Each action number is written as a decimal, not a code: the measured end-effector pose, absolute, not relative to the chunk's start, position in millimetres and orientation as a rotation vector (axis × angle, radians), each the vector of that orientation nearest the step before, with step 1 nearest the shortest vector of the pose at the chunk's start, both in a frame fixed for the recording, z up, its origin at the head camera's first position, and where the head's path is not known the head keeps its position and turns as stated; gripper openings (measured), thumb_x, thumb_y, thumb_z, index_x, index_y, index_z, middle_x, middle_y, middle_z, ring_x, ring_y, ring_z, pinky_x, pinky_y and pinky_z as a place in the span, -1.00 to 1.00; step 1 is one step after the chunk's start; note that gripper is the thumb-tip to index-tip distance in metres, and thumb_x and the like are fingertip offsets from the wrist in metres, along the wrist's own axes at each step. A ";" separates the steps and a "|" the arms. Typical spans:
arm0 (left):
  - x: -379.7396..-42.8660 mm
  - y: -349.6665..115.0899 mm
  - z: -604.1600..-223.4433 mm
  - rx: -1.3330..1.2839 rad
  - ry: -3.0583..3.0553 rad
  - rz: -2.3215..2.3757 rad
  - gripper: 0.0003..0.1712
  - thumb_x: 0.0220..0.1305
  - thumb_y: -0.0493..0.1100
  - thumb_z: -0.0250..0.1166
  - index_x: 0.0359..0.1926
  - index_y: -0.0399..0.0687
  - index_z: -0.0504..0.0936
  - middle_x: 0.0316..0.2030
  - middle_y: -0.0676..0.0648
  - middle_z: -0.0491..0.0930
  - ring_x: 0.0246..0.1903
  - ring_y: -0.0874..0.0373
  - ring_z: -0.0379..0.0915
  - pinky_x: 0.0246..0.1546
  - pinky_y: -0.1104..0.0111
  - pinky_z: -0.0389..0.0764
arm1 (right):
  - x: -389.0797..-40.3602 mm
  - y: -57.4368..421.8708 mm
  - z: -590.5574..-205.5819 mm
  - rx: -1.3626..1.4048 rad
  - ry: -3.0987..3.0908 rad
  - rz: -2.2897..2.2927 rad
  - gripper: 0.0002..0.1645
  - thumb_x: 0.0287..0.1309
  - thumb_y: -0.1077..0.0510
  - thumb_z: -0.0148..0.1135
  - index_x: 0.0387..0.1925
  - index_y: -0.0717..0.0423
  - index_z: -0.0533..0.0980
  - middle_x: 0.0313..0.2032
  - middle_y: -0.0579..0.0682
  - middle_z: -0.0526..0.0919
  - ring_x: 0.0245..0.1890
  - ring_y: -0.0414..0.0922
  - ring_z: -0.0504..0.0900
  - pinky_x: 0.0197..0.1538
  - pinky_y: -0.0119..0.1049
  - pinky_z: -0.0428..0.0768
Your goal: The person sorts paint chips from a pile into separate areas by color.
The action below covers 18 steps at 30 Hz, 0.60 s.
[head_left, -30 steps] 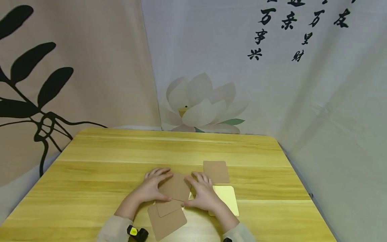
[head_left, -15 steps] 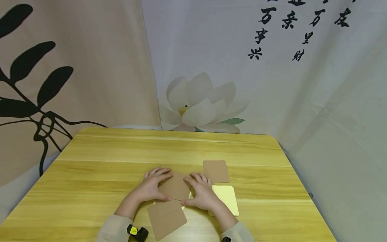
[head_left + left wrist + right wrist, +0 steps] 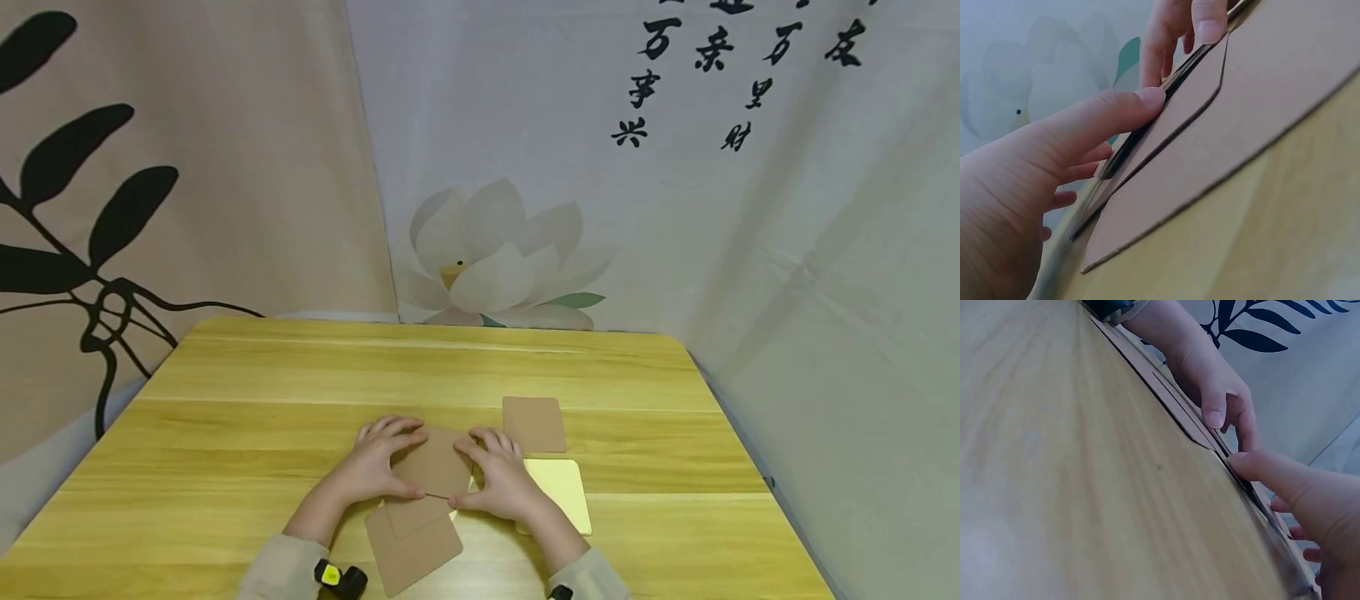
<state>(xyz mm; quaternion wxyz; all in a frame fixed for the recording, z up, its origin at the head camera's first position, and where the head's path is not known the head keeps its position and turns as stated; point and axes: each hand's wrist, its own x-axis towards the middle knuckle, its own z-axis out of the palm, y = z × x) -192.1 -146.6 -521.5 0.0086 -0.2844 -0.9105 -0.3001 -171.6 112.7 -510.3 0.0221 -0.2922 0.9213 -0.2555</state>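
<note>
Between both hands lies a brown cardboard square (image 3: pixel 441 462) with rounded corners, on top of other cards. My left hand (image 3: pixel 378 462) holds its left side, thumb at the near edge and fingers toward the far side. On the right side my right hand (image 3: pixel 498 479) grips it the same way. A dark gap shows under the near edge between the thumbs. Below it, a second brown card (image 3: pixel 416 515) overlaps a third brown card (image 3: pixel 416 558) nearer the person. Pale yellow slivers peek out beside the right thumb; the rest of that layer is hidden.
To the right of the right hand a pale yellow card (image 3: pixel 561 492) lies flat, partly covered by the wrist. Behind it sits another brown card (image 3: pixel 534 423). All rest on a wooden table (image 3: pixel 300 375), with printed curtains (image 3: pixel 750 233) at its back and sides.
Both hands keep their hold in nearly the same place. The dark line along the top card's near edge, between the thumbs, looks slightly thicker now.
</note>
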 end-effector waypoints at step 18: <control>-185.8 -105.5 -506.3 -0.875 -2.766 -0.870 -0.03 -0.26 0.35 0.50 0.17 -0.08 0.57 0.25 -0.09 0.37 0.28 -0.11 0.10 0.19 -0.08 0.03 | -174.7 153.8 -496.0 -0.901 2.808 -0.876 -0.03 -0.15 -0.23 0.47 0.33 -0.08 0.35 0.35 0.04 0.19 0.38 0.13 -0.03 0.25 0.28 -0.01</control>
